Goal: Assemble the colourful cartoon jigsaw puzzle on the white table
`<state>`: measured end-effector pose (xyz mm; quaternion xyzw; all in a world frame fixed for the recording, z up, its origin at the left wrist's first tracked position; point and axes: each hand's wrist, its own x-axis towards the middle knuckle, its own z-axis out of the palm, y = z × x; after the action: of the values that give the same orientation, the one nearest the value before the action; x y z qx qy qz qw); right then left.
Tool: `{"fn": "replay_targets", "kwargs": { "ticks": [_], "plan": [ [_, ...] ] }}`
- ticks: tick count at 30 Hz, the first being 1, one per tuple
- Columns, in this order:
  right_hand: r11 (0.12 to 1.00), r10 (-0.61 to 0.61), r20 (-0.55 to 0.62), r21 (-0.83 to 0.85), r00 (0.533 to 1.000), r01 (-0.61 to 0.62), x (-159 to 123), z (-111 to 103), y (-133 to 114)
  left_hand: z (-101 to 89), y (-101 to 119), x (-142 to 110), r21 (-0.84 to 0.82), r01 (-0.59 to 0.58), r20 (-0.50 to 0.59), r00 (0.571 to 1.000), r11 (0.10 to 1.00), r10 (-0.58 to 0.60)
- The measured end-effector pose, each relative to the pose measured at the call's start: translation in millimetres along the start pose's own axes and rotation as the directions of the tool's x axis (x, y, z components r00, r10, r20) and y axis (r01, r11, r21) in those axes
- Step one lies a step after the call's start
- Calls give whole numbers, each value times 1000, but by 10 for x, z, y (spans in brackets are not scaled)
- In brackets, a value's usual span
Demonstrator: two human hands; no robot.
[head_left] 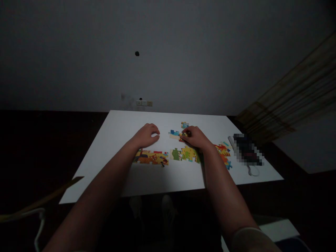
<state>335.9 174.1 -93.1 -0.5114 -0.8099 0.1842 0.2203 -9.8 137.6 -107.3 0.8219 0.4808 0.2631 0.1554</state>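
My left hand (147, 135) rests at the white table's middle, its thumb and curved fingers apart with nothing between them. Below it lies a joined strip of jigsaw puzzle pieces (152, 158) with an orange and yellow picture. My right hand (196, 137) pinches a puzzle piece (183, 138) with thumb and fingers, low over the table. That piece touches or overlaps a blue and cream piece (174, 134); I cannot tell whether they are joined. Nearer to me are green and yellow pieces (187, 154), partly hidden by my right wrist. Another piece (184, 125) lies just beyond my right hand.
More orange pieces (223, 150) lie right of my right forearm. A blurred-out dark object (246, 149) with a cord loop (253, 170) sits near the right edge of the white table (105, 168). Behind stands a grey wall with sockets (144, 103); a curtain (291, 91) hangs at right.
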Motion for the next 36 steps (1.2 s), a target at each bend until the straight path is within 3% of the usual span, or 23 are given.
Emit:
{"fn": "replay_targets", "kwargs": {
  "ticks": [5, 13, 19, 24, 28, 32, 36],
  "plan": [
    [971, 105, -29, 221, 994, -96, -18, 35, -53, -13, 8, -4, -8, -4, -10, 1000, 1000, 4],
    [865, 94, -50, 499, 994, -57, -47, -6, -265, -4, -6, -13, -12, -5, -19, 1000, 1000, 5],
    [890, 206, -259, 451, 944, -70, 37, -18, -171, 1, -8, -6, 3, -6, -12, 1000, 1000, 6],
    [905, 287, -522, 423, 803, -48, 104, -89, -74, -7, 9, -8, 14, -1, -12, 1000, 1000, 1],
    [913, 339, -628, 400, 701, -83, 103, -141, -17, -10, 11, -6, 19, 2, -3, 1000, 1000, -2],
    [939, 327, -662, 309, 674, -153, 86, -160, 19, -9, 11, 4, 22, 0, 1, 1000, 1000, 0],
    [964, 260, -680, 145, 686, -222, 71, -146, 44, -9, 20, 6, 24, -2, 3, 1000, 1000, 2]
  ]
}}
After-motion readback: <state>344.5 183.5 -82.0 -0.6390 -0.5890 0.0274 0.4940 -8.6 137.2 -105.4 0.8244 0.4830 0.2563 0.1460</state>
